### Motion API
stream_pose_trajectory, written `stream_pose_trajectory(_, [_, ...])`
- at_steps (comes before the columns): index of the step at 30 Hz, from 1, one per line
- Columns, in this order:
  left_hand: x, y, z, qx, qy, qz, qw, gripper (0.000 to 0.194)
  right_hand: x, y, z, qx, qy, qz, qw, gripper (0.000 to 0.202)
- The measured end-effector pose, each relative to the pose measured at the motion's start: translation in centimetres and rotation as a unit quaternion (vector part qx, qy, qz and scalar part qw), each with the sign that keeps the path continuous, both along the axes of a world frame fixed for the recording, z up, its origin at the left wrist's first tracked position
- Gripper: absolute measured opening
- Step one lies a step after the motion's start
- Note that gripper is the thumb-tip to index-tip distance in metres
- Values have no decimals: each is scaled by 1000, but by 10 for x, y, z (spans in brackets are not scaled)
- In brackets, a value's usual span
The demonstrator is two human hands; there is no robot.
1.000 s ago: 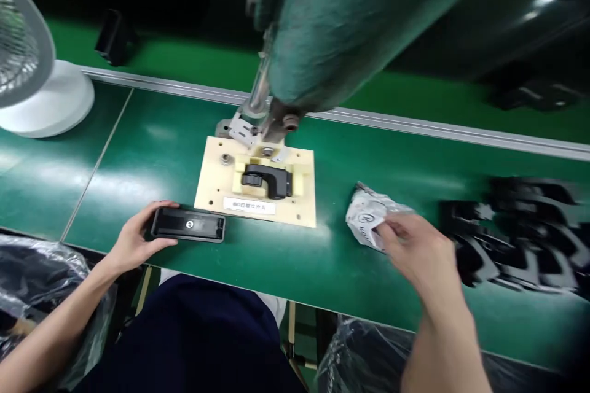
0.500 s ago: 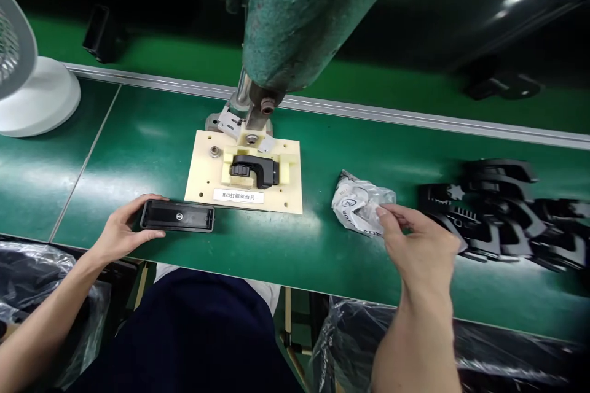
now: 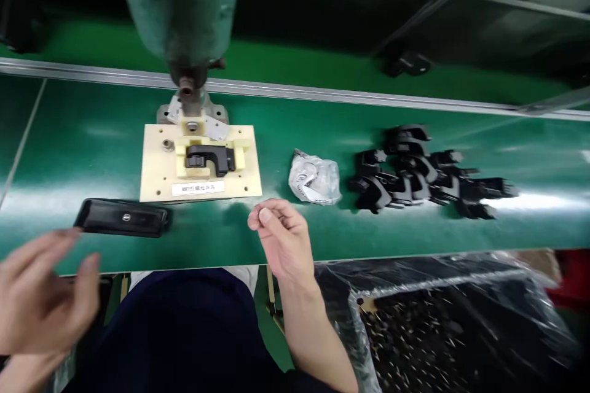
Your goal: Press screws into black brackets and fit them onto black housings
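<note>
My left hand (image 3: 48, 291), smeared by motion, hangs at the lower left with its fingers apart and nothing in them. Just beyond it lies a black oblong tray-like part (image 3: 104, 216) with a small round emblem. My right hand (image 3: 283, 227) is over the bench's front part, thumb and fingertips pinched together; whatever they hold is too small to make out. A crumpled clear plastic bag with printing (image 3: 318, 179) lies to its right. Left of the hand, a black hooked part (image 3: 209, 155) sits in the cream fixture plate (image 3: 154, 163).
A green press head (image 3: 184, 12) stands over the fixture. Several black clamp-like parts (image 3: 415, 181) lie heaped on the green bench (image 3: 286, 123) at right. Below the bench edge is a plastic-lined bin (image 3: 359, 319) of small dark pieces. A metal rail (image 3: 295, 92) runs behind.
My right hand has left the plastic bag and come left, fingertips pinched. My left hand has let go of the black oblong part and drawn back. The view has turned right.
</note>
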State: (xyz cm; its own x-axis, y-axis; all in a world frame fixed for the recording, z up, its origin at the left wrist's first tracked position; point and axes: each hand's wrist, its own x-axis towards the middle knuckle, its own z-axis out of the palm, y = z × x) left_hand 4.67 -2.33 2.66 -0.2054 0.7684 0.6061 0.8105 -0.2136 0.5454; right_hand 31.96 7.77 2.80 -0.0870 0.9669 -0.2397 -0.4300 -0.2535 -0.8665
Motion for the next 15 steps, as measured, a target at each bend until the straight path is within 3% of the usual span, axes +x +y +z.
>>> stream_pose_trajectory(3, [46, 8, 14, 18, -9, -85, 996, 50, -26, -9, -5, -37, 62, 47, 996, 10])
stream_pose_trajectory(6, [73, 27, 12, 24, -57, -136, 989, 36, -44, -15, -6, -61, 77, 78, 992, 12])
stream_pose_trajectory(10, [86, 38, 2, 2, -116, -145, 983, 26, -56, -23, -4, -80, 56, 59, 993, 16])
stream_pose_trajectory(13, [90, 37, 2, -84, -191, -139, 968, 14, -63, -32, -4, -70, 35, 9, 997, 15])
stream_pose_trajectory(15, [93, 35, 4, -160, -267, -135, 940, 7, -67, -37, -6, -52, 24, -15, 998, 15])
